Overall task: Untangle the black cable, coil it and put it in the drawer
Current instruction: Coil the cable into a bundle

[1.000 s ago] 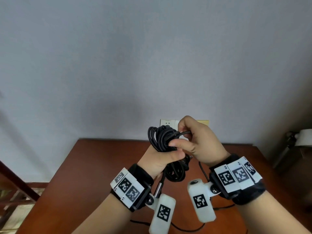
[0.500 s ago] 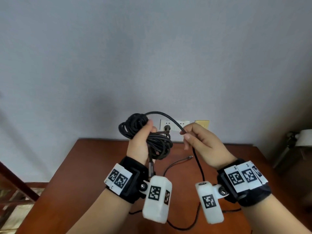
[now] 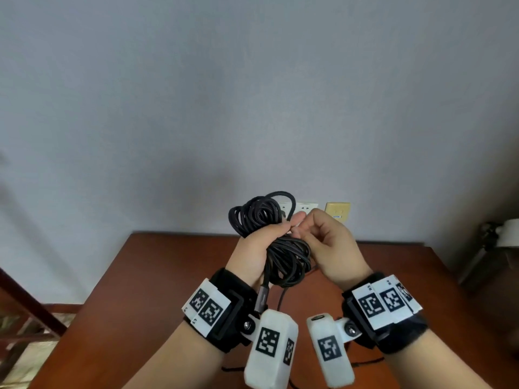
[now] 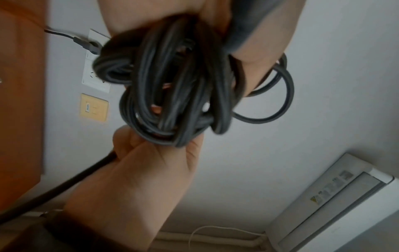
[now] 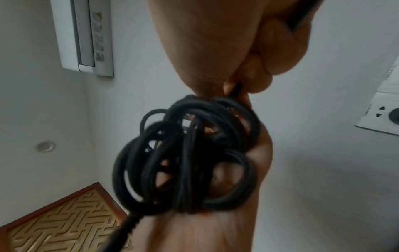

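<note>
One black cable (image 3: 269,220), two hands, one table (image 3: 157,276), three wall plates (two white, one yellow)

cable (image 3: 269,234) in left hand (image 3: 252,248), right hand (image 3: 331,248) beside, above table (image 3: 157,276)

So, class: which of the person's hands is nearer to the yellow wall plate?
Right. The right hand is raised just below the yellow wall plate, pinching a strand of the black cable. The left hand grips the coil further to the left of the plate.
</note>
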A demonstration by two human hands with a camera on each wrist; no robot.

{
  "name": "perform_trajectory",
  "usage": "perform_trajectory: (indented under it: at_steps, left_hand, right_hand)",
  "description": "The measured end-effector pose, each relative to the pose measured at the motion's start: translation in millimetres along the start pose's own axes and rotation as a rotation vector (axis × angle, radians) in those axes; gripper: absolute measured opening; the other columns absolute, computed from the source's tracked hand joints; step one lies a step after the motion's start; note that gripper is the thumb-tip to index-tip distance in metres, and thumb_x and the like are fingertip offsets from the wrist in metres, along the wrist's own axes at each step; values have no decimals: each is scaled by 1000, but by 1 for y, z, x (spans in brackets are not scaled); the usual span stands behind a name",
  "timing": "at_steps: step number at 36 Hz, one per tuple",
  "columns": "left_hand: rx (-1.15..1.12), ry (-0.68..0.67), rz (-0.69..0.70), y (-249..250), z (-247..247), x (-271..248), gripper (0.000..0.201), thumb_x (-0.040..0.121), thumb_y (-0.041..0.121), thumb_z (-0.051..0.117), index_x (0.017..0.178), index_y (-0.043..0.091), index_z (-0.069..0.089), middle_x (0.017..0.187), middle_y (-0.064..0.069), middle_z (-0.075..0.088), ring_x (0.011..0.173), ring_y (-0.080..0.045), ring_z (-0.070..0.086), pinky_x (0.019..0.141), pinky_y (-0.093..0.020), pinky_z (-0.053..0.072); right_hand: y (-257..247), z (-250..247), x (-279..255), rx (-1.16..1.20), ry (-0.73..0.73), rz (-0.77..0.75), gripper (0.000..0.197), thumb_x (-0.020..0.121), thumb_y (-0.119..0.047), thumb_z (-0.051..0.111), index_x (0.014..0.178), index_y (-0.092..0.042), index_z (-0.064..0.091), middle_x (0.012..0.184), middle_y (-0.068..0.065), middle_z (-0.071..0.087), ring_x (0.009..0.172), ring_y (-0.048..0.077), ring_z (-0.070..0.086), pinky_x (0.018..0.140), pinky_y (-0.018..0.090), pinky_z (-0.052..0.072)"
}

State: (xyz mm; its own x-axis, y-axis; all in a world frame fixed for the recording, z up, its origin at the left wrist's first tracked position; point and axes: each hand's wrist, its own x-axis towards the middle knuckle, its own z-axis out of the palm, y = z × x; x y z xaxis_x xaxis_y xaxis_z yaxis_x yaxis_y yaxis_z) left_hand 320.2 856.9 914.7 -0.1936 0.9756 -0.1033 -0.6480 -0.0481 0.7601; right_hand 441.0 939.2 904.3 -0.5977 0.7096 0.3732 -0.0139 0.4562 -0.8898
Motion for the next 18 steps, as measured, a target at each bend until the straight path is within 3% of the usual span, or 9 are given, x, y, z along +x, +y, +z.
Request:
perform_trajectory:
  at_steps: [3, 7, 10, 12, 14, 15, 18]
  left_hand:
    - [97, 56, 45, -2, -1, -1, 63, 48, 34, 92, 101, 5, 75, 91, -15, 69, 77, -24, 66, 69, -30, 53]
    - [170, 41, 144, -4, -2, -8, 23, 68, 7, 78, 91, 9, 77, 90, -15, 73, 77, -26, 71, 66, -32, 56]
    - [270, 18, 169, -8, 0, -9, 21, 75, -1, 73, 95, 1, 73, 85, -19, 71, 71, -33, 69, 65, -34, 56]
    - [300, 38, 172, -10, 3, -10, 16, 80, -5, 69, 97, -4, 71, 82, -18, 70, 69, -30, 69, 63, -32, 56]
    - [263, 83, 180, -12, 4, -10, 6, 83, 0, 67, 81, 1, 73, 72, -16, 70, 59, -25, 68, 57, -28, 55]
    - [227, 113, 183, -12, 4, -9, 10, 81, 5, 69, 71, 5, 72, 68, -15, 69, 57, -24, 67, 58, -29, 55]
    - [53, 207, 152, -9, 1, -4, 21, 71, 20, 70, 54, 9, 67, 75, -16, 72, 66, -24, 71, 65, -33, 57]
  right_hand:
    - [-1, -5, 3, 32, -86, 43, 28, 90, -2, 61, 67, -16, 53, 56, -8, 62, 50, 0, 52, 52, 14, 42]
    - [-2, -11, 4, -10, -207, 112, 26, 89, 1, 62, 67, -13, 57, 54, -4, 60, 50, 9, 53, 52, 21, 45]
    - [-5, -16, 7, -19, -320, 218, 20, 86, 8, 58, 74, -6, 65, 64, 2, 66, 56, 15, 59, 54, 24, 47]
    - [-8, -19, 9, -35, -371, 261, 12, 86, 6, 59, 78, 0, 66, 67, 12, 65, 57, 19, 59, 55, 26, 48]
    - [-9, -18, 11, -50, -343, 286, 16, 89, -3, 63, 73, 1, 62, 58, 17, 59, 47, 13, 55, 50, 21, 46]
    - [-10, -16, 11, -42, -324, 293, 23, 89, -10, 64, 69, -1, 57, 55, 15, 56, 42, 8, 51, 46, 15, 42]
    - [-7, -14, 12, -59, -287, 323, 31, 90, -26, 64, 66, -12, 47, 48, 1, 47, 38, 3, 41, 41, 11, 33]
